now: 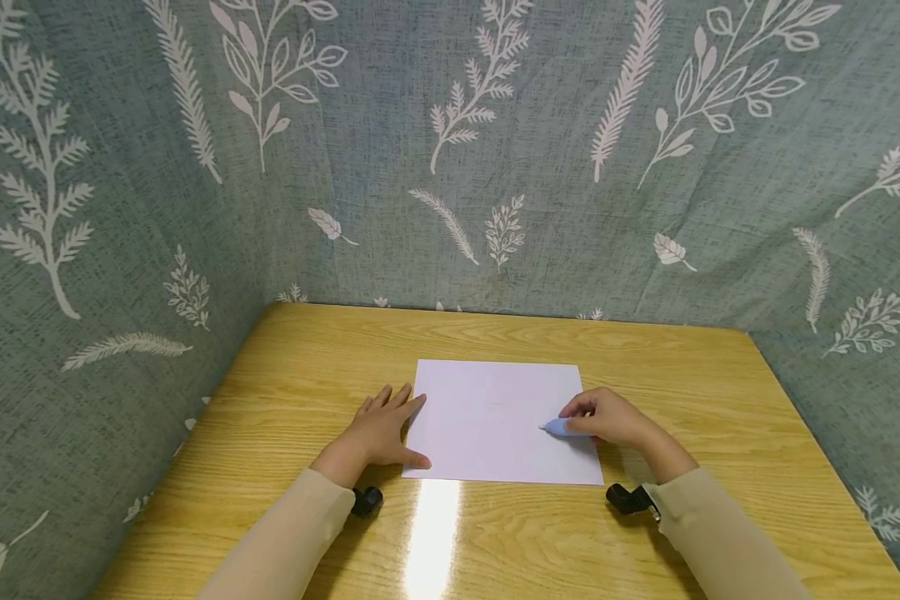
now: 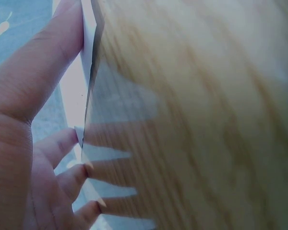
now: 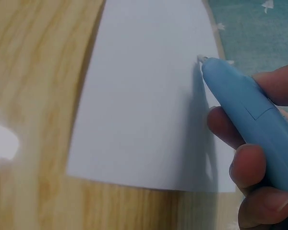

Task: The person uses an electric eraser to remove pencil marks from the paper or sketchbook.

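Observation:
A blank-looking white sheet of paper (image 1: pixel 480 442) lies on the wooden table, with a very faint mark near its middle. My left hand (image 1: pixel 381 429) is spread over the sheet's left edge, thumb and index finger touching the paper. In my right hand (image 1: pixel 613 418) is a thick light-blue pen-shaped tool (image 3: pixel 252 108), gripped between the thumb and curled fingers over the right part of the sheet. Its small whitish tip (image 3: pixel 201 58) points left across the paper; whether it touches the surface I cannot tell.
The wooden table (image 1: pixel 330 350) extends around the sheet. A grey-green curtain (image 1: pixel 375 225) with white leaf prints hangs at the back and both sides. A black wrist device (image 1: pixel 367 502) sits at the left cuff, another black device (image 1: pixel 627 499) at the right.

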Motion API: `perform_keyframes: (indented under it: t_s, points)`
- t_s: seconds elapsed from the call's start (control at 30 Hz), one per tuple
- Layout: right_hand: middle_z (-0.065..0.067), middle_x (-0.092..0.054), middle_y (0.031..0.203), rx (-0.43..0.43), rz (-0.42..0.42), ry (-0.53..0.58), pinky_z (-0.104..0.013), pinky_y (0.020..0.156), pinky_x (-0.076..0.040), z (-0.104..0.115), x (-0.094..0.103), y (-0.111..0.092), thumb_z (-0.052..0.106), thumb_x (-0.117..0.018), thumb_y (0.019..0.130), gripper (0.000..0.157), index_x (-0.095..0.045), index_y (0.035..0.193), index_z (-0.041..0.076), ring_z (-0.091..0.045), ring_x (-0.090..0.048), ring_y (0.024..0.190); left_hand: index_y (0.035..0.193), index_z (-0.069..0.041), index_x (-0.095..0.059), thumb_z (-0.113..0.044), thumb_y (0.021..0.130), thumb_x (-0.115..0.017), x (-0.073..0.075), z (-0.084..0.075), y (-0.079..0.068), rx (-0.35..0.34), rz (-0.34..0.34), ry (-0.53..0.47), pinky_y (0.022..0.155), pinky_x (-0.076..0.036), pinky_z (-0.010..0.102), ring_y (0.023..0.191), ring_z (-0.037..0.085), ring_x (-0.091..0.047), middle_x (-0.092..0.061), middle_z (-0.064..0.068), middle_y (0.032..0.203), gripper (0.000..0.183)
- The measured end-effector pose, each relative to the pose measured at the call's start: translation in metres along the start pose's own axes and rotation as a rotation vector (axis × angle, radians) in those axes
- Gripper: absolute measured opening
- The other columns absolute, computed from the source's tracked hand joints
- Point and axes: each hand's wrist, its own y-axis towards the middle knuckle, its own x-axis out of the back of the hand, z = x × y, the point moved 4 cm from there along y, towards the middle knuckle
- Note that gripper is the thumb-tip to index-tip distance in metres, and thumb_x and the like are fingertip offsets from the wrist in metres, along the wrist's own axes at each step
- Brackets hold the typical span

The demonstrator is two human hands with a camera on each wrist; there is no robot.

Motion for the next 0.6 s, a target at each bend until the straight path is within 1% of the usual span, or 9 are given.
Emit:
perform_keyframes:
  t_s: [0.2, 0.33, 0.6]
  points:
    - [-0.004, -0.067, 0.084, 0.001, 0.008, -0.001, -0.029, 0.046, -0.045, 0.0005, -0.0023, 0.0027, 0.013, -0.069, 0.094, 0.017, -0.075, 0.106, 0.002, -0.014, -0.048, 0.050, 0.160, -0.021, -0.031, -0.064, 0.072, -0.080, 0.0000, 0.0002, 0.0005, 0.000, 0.000, 0.011, 0.119, -0.009, 0.063, 0.152, 0.043, -0.006, -0.014, 0.012, 0.167, 0.109]
    - [-0.004, -0.068, 0.085, 0.006, 0.019, 0.001, -0.030, 0.047, -0.046, 0.0033, -0.0038, 0.0038, 0.014, -0.069, 0.095, 0.018, -0.074, 0.106, 0.001, -0.013, -0.048, 0.050, 0.159, -0.021, -0.031, -0.063, 0.073, -0.080, 0.0001, -0.0003, 0.0006, -0.003, -0.002, 0.001, 0.119, -0.009, 0.063, 0.151, 0.043, -0.006, -0.014, 0.012, 0.167, 0.108]
    - [-0.004, -0.069, 0.087, -0.001, 0.017, -0.004, -0.029, 0.047, -0.046, 0.0040, -0.0058, 0.0068, 0.013, -0.069, 0.095, 0.017, -0.075, 0.106, 0.002, -0.012, -0.047, 0.049, 0.159, -0.021, -0.032, -0.063, 0.072, -0.081, 0.0012, -0.0003, -0.0009, 0.002, 0.001, 0.004, 0.119, -0.009, 0.063, 0.151, 0.043, -0.007, -0.015, 0.012, 0.167, 0.109]
